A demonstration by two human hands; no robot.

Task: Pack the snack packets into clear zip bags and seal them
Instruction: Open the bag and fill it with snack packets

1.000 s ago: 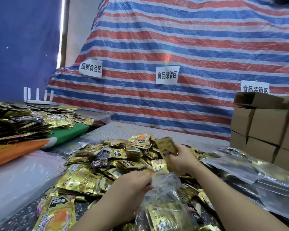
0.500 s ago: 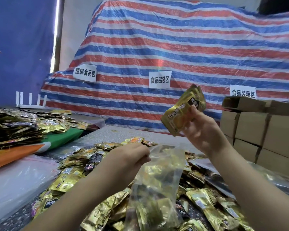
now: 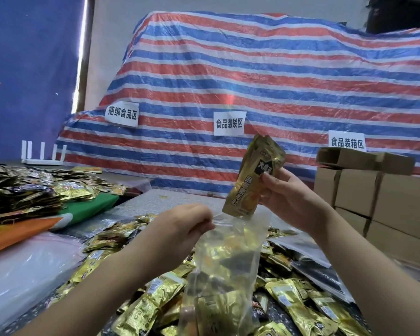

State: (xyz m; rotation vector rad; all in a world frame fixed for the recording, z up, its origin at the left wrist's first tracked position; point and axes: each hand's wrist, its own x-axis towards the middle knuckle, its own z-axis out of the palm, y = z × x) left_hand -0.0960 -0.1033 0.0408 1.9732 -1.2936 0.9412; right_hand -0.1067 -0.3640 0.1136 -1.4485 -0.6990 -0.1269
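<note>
Snack packets (image 3: 141,309) around zip bag (image 3: 224,267)

A grey speckled table (image 3: 155,202) is carrying a heap of gold snack packets (image 3: 301,309) near, cardboard boxes (image 3: 378,197) right, green cloth (image 3: 87,209) left.

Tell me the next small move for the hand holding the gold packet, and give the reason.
Probably lower the gold packet straight down into the clear zip bag. The right hand holds it nearly upright with its bottom edge right at the bag's mouth, which the left hand pinches open at the rim. The bag already holds packets and is not yet sealed.
</note>
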